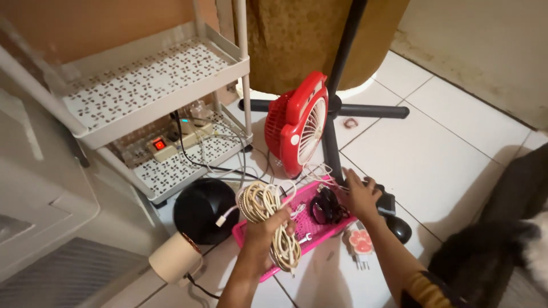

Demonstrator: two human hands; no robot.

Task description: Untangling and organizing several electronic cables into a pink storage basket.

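My left hand (267, 231) grips a coiled bundle of beige and white cables (264, 208) above the near end of a pink plastic tray (311, 197) on the floor. A white plug end dangles from the bundle to the left. My right hand (361, 194) rests at the tray's far right edge, fingers spread, touching thin white wires beside a dark coiled object (326, 208) lying in the tray. A small black item (387, 202) sits just right of that hand.
A red and white fan (298, 122) stands behind the tray. A white tiered cart (154, 85) holds a power strip (162, 149). A black dome (204, 208), a beige cylinder (174, 258), a paw-shaped plug (361, 242) and a black stand's crossed base (337, 108) lie around.
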